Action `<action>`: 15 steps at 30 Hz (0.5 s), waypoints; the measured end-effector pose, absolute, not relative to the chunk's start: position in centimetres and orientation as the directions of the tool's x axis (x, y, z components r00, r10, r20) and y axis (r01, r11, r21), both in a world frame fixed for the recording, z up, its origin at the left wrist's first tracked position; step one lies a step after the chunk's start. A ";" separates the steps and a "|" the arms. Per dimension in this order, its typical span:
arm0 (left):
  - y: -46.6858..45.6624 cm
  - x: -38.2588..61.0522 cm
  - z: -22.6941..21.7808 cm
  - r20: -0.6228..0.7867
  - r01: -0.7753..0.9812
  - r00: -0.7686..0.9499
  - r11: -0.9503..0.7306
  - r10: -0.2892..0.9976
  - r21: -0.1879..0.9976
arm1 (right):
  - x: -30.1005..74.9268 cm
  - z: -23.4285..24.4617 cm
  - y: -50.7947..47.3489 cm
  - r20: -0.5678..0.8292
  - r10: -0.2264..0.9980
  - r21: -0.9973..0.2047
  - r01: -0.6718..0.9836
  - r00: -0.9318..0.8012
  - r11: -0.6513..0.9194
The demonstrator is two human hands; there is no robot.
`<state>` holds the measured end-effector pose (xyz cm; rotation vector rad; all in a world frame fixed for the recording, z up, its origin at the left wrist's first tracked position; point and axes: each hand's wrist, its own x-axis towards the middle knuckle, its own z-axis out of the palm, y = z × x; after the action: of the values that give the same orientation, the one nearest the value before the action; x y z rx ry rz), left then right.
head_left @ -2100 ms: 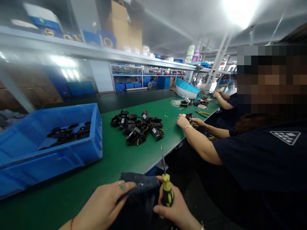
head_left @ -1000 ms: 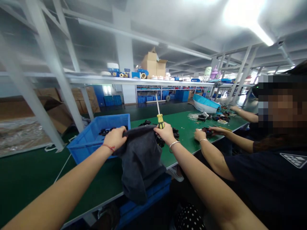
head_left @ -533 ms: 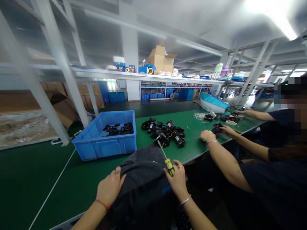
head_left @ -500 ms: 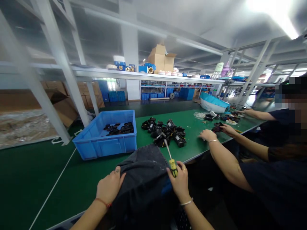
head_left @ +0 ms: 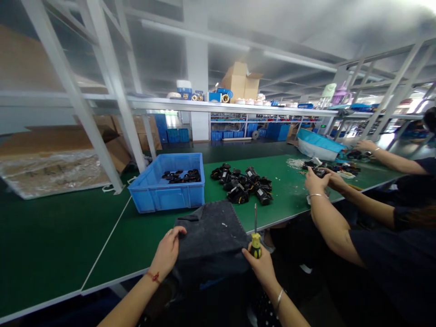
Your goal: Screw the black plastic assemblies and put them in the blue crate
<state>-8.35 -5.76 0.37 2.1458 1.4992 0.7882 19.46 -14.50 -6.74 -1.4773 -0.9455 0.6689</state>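
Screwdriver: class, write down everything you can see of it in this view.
The screwdriver has a slim, straight, metallic-looking shaft and a chunky handle with a yellow collar above a dark grip marked with yellow, plastic or rubber by its look. It points tip up, nearly upright, in the right hand, whose fingers hide the handle's lower end. It is beside the right edge of the dark cloth; whether they touch is unclear. The tip's shape is too small to tell.
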 end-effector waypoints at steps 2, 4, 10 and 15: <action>-7.1 -8.5 2.0 0.079 0.719 0.398 -0.364 0.914 0.592 | 20.7 -3.9 -15.5 0.143 0.879 -0.978 0.201 0.454 0.055; -8.4 -8.8 4.5 -0.123 0.719 0.569 -0.420 0.813 0.554 | 21.7 -0.4 -16.5 0.158 0.912 -0.970 0.233 0.379 0.071; -11.3 -10.0 12.8 -0.245 0.766 0.638 -0.571 0.730 0.294 | 23.2 10.4 -19.5 0.029 0.990 -0.962 0.274 0.136 -0.010; -9.7 -10.3 16.7 0.013 0.718 0.670 -0.652 0.743 0.244 | 23.9 14.8 -18.6 0.110 0.990 -0.947 0.313 0.087 0.078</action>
<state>-10.25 -9.71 16.72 2.6660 1.1832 0.1639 23.90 -18.59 14.83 -1.4075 -1.3972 0.8960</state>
